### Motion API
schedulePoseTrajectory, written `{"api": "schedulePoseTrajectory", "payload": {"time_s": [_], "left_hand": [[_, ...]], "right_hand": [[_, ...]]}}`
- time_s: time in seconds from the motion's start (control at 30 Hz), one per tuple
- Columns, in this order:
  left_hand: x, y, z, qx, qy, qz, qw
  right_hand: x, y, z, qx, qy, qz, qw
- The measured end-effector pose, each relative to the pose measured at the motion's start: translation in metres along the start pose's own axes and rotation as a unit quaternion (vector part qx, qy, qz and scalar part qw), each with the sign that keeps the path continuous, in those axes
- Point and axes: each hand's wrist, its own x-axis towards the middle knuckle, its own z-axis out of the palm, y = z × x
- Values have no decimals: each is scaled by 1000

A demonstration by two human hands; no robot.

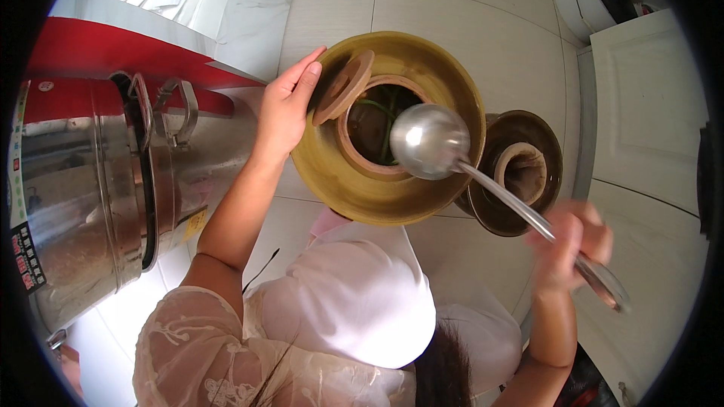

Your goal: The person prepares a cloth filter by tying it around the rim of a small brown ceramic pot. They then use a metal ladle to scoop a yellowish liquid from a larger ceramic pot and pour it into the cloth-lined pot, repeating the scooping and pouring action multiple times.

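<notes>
A large glazed ceramic jar (452, 68) with a wide yellow-brown rim stands before me. Its round mouth shows dark liquid with green strips in it. My left hand (288, 102) grips the outer rim at the left, its thumb over the edge. Beside those fingers a small clay lid (345, 87) leans tilted against the jar's mouth. My right hand (571, 246), slightly blurred, holds the handle of a metal ladle (430, 141). The rounded bowl of the ladle is over the right side of the mouth; whether it touches the jar cannot be told.
A second, smaller brown jar (551, 181) with an inner collar stands on the floor at the right. Large stainless-steel vessels (73, 181) with handles line the left. White cabinet doors (639, 118) are at the right, and a white bucket (582, 5) stands at the upper right.
</notes>
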Motion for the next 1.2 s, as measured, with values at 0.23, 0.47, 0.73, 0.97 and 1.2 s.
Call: {"api": "schedulePoseTrajectory", "payload": {"time_s": [0.23,0.47,0.73,0.97,1.2], "left_hand": [[0,5,5,9,-9,-1,1000],[0,2,2,11,-7,1,1000],[-2,6,3,10,-8,-3,1000],[-1,4,2,11,-4,3,1000],[-1,6,3,21,-1,2,1000]], "right_hand": [[31,56,83,-53,-81,-158,983],[27,64,95,-50,-75,-139,986],[14,67,82,29,-43,-64,997],[10,49,58,6,-27,-59,998],[2,21,19,-29,-31,20,999]]}}
